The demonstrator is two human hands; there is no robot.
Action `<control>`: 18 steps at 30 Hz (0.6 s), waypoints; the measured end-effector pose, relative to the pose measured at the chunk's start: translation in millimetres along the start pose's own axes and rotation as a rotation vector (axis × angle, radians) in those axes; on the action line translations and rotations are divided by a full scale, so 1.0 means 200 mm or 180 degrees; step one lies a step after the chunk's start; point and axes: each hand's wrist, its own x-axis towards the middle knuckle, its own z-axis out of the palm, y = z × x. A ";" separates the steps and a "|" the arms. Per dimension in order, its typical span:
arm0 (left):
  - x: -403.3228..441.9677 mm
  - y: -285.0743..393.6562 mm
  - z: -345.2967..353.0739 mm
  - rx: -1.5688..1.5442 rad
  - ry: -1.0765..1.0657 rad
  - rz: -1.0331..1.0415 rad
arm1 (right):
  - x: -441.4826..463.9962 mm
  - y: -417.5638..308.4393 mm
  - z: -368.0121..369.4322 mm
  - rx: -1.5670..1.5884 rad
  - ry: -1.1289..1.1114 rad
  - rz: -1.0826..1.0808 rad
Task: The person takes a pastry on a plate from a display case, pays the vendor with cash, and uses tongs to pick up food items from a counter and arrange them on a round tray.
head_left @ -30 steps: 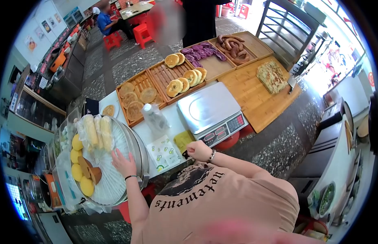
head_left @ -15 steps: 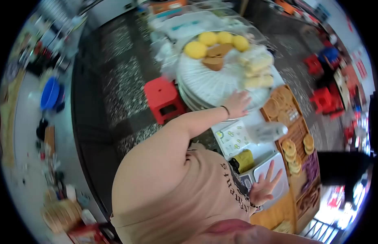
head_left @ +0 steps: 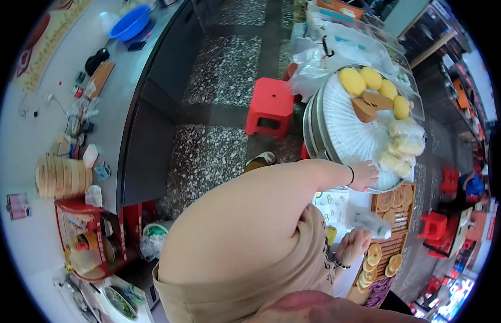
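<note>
My left hand (head_left: 364, 175) rests with its fingers spread on the near edge of a round steamer (head_left: 342, 134) lined with white pleated cloth. Beside its fingertips lie pale rolls in clear plastic (head_left: 405, 141). Yellow buns (head_left: 352, 81) and brown wedge-shaped pieces (head_left: 364, 109) sit toward the steamer's far side. My right hand (head_left: 354, 245) is curled over the table, next to a clear plastic bag with a bottle (head_left: 373, 224); whether it holds anything is hidden. Wooden trays with flat round cakes (head_left: 373, 254) are just beyond it.
A red stool (head_left: 270, 107) stands on the floor left of the steamer. Along the left runs a counter (head_left: 113, 107) with a blue basin (head_left: 130, 23) and bamboo steamers (head_left: 62, 176). A seated person in blue (head_left: 473, 184) is at the far right.
The view has swung round toward the counter. My left hand stays at the steamer's edge. My right hand, spread half a second ago over the scale, is now curled near the bagged bottle.
</note>
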 end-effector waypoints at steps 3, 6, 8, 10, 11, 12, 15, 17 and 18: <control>0.01 -0.01 0.04 0.0042 0.0178 0.0064 | 0.09 0.01 -0.03 -0.0318 -0.0419 -0.0018; 0.02 0.00 0.01 -0.0042 -0.0037 0.0095 | 0.22 0.10 0.00 -0.1028 0.0055 -0.0402; 0.03 0.01 -0.05 -0.0416 -0.0288 0.0002 | 0.35 0.10 0.05 -0.1404 -0.0363 -0.0247; 0.08 0.00 -0.08 -0.0540 -0.1003 -0.0095 | 0.48 0.10 0.11 -0.2263 -0.0528 -0.0732; 0.13 0.00 -0.02 -0.0351 -0.1661 -0.0118 | 0.57 0.10 0.10 -0.3179 -0.0885 -0.1044; 0.14 -0.05 0.05 -0.0965 -0.1474 -0.0200 | 0.69 0.23 -0.01 -0.3712 -0.0791 -0.1344; 0.10 -0.04 0.07 -0.1013 -0.1242 -0.0170 | 0.85 0.44 -0.03 -0.4745 -0.0305 -0.2043; 0.07 -0.04 0.08 -0.0927 -0.1016 -0.0153 | 0.86 0.45 -0.01 -0.4704 -0.0204 -0.2173; 0.06 -0.05 0.10 -0.0917 -0.0903 -0.0152 | 0.85 0.45 -0.01 -0.4639 -0.0086 -0.2232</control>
